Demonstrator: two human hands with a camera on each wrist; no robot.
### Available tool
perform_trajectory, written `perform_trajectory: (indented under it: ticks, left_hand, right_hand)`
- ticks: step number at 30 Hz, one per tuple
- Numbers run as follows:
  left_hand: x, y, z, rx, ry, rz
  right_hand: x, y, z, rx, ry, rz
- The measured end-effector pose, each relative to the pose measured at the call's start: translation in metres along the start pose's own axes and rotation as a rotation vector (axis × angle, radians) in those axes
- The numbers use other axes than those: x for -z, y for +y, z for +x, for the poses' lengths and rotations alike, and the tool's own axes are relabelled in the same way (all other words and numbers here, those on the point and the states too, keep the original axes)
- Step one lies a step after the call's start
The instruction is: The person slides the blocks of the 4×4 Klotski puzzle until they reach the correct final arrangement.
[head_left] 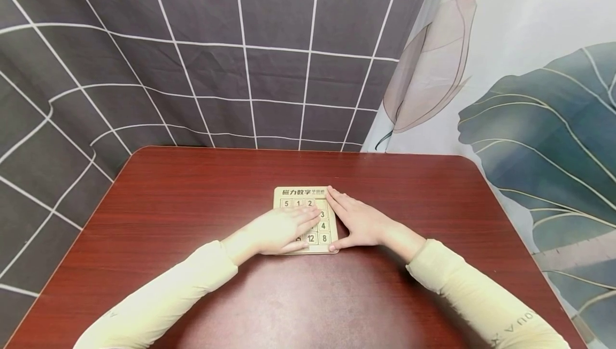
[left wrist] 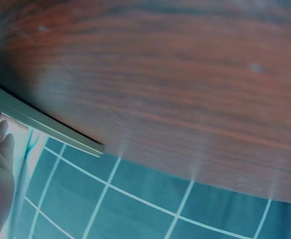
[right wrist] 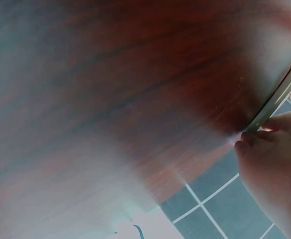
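Note:
A pale number-slide puzzle board with several square numbered tiles and dark lettering along its top lies on the table. My left hand rests palm down across its left and middle part, fingers straight over the tiles, hiding some of them. Tiles 5, 1 and 2 show above those fingers; 3, 4, 12 and 8 show beside and below them. At the board's right side, my right hand spreads thumb and fingers, touching the lower and upper right corners. In the right wrist view its fingertips meet the board's edge.
Beneath everything is a reddish-brown wooden table with rounded far corners. A dark grey curtain with white grid lines hangs behind it, and a white leaf-patterned curtain hangs at the right.

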State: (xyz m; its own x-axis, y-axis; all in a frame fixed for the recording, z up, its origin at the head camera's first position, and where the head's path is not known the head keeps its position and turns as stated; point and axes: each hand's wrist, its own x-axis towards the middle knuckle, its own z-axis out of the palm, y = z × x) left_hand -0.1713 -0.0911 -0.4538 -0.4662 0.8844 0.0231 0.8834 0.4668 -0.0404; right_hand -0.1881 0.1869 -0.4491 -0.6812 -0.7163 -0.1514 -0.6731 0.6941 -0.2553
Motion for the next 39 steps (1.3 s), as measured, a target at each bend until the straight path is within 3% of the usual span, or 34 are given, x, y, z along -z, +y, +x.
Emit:
perform_trajectory:
  ticks: [6,11,20,27,31,39]
  left_hand:
    - [0.001,-0.015,-0.005,0.046,0.039,0.011]
    - [0.001,-0.024,-0.006,0.085,0.019,0.021]
    - [0.005,-0.019,0.007,0.075,0.012,0.001]
    - [0.0,-0.017,0.017,0.084,-0.024,0.019]
    - [-0.005,-0.023,0.01,0.082,-0.01,0.014]
    - [-0.002,-0.031,-0.02,0.102,0.044,-0.008]
  right_hand:
    - [0.0,0.001,0.0,0.002,0.0,0.007]
    - [0.0,0.001,0.0,0.003,-0.003,0.01]
    - [0.0,0.001,0.001,-0.002,-0.008,0.005]
    - [0.001,0.0,0.002,-0.003,-0.008,0.007]
    - [0.0,0.0,0.002,-0.002,-0.008,0.005]
    - [0.003,-0.002,0.001,-0.004,-0.017,0.017]
